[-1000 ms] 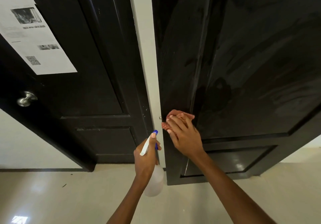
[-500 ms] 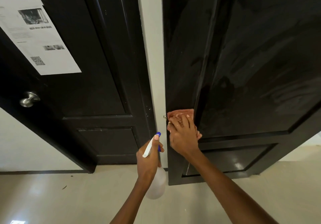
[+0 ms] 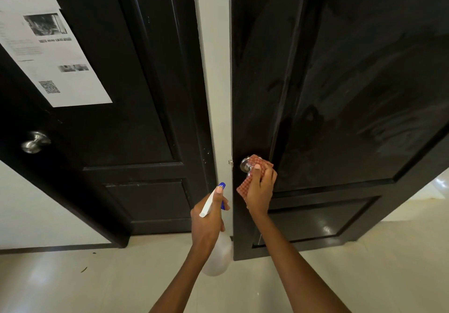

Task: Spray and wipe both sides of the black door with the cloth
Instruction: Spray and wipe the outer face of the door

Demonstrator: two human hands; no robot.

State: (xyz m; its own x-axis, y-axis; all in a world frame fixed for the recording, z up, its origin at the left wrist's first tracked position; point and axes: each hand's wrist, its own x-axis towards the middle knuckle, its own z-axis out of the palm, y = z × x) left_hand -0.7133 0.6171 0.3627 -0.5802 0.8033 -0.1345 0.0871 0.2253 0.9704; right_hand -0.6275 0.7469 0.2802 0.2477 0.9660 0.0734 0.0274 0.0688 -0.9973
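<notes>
While we face the glossy black door [image 3: 352, 82], which fills the right of the view, a second black door [image 3: 150, 94] with a printed notice [image 3: 52, 52] stands left. Our right hand [image 3: 260, 191] curls round the red checked cloth [image 3: 255, 167] on the silver doorknob [image 3: 246, 164]. Our left hand [image 3: 209, 218] grips the spray bottle [image 3: 217, 257].

The right hand [image 3: 258, 191] holds a red checked cloth [image 3: 255, 167] against the silver knob [image 3: 246, 164] of the glossy black door [image 3: 352, 94]. Just left of it, the left hand [image 3: 207, 220] grips a spray bottle [image 3: 217, 257], nozzle upward. Far left of both hands, another black door [image 3: 136, 94] carries a printed sheet [image 3: 48, 52] and its own knob [image 3: 35, 141].
</notes>
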